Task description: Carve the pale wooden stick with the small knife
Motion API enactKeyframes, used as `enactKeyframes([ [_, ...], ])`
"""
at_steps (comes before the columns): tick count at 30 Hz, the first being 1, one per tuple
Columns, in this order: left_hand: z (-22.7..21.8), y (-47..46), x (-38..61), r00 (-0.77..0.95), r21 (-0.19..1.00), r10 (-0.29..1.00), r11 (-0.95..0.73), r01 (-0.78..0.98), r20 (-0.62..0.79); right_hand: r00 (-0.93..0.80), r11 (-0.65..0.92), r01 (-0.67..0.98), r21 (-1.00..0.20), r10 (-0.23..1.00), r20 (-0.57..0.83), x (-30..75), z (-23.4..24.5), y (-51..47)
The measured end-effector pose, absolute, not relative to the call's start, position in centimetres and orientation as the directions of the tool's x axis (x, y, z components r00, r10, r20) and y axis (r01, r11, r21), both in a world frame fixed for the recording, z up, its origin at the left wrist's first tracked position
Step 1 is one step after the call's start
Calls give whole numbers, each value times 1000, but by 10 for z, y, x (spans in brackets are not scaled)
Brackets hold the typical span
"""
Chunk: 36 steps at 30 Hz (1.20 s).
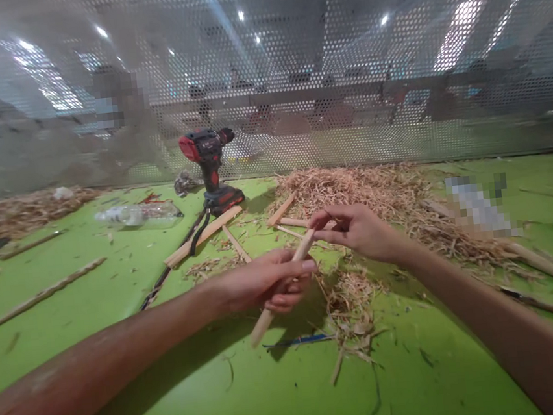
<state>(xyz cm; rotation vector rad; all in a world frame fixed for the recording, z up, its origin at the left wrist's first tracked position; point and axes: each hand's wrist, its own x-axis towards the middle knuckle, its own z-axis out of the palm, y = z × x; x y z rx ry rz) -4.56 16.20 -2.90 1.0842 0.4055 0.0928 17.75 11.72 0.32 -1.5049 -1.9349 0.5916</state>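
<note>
Left hand [279,280] has got fingers curled round a wooden stick [303,247] (thumb across it), right hand [359,231] pinching the far tip.

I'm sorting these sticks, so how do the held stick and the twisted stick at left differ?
The held stick is raised in the left hand; the twisted stick lies on the green table. The held stick looks plain and straight, while the twisted stick has a spiral surface. Both look like slender wood.
</note>
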Motion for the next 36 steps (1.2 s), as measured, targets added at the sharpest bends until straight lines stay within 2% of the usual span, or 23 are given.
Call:
enactKeyframes([
  [3,-32,157,-44,890,890,367,447,87,-271,-113,259,749,-610,957,267,173,-1,119],
  [5,-35,157,-43,871,914,423,400,68,-250,-38,190,859,-476,950,310,167,-4,118],
  [8,-39,158,-41,839,950,501,305,60,-213,-14,90,964,-250,957,291,151,-10,113],
  [11,-40,154,-39,811,974,554,213,80,-188,-37,54,997,-48,954,297,135,-14,107],
  [14,-39,147,-39,794,984,582,121,129,-176,-53,36,997,63,954,296,126,-14,104],
  [19,-37,134,-39,684,981,716,3,191,-135,-33,-18,989,146,940,340,124,-11,106],
  [22,-36,129,-39,656,971,739,-12,238,-152,-39,-24,987,162,926,375,125,-11,108],
  [26,-36,129,-41,673,962,717,-11,272,-183,-50,-27,984,177,907,418,129,-15,113],
  [31,-38,128,-42,681,969,716,-21,244,-156,-48,-58,974,219,892,450,130,-17,119],
  [33,-35,121,-41,687,959,705,-35,280,-174,-8,-92,972,215,906,423,135,-15,123],
  [36,-27,108,-42,752,935,599,-15,355,-276,127,-198,965,173,928,351,156,-12,132],
])
